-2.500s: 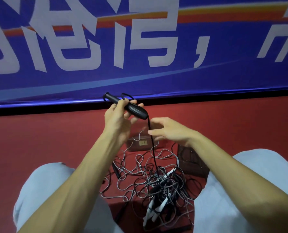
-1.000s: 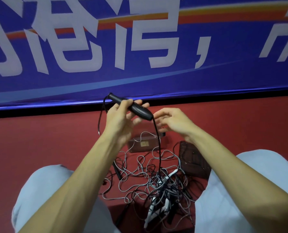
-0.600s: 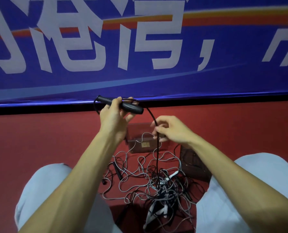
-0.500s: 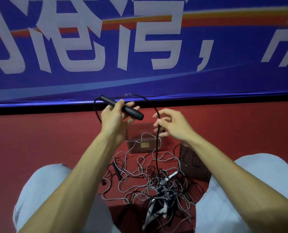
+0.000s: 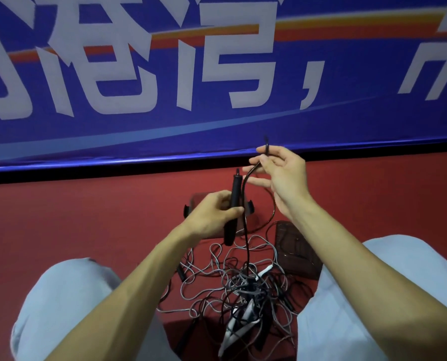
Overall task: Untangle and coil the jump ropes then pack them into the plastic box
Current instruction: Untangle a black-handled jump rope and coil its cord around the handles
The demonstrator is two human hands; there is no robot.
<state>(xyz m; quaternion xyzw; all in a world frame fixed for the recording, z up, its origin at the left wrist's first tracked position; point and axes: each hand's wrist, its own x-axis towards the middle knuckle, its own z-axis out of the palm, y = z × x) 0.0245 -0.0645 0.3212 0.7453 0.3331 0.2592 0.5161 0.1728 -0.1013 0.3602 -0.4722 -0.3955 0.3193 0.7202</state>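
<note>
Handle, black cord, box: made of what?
The handle looks like matte black rubber or plastic: no glare. The cord may be PVC-coated: smooth, faint sheen, bends in a soft curve. The box seems to be tinted clear plastic: the red floor shows through.

A black stick-shaped jump-rope handle (image 5: 233, 201) stands nearly upright, gripped by the left hand (image 5: 214, 214). A thin black cord (image 5: 246, 230) rises from the tangled heap of grey and black ropes with white handles (image 5: 243, 290) on the red floor, up to the right hand (image 5: 282, 175), which pinches it. The clear plastic box (image 5: 195, 199) sits on the floor behind the left hand, partly hidden.
</note>
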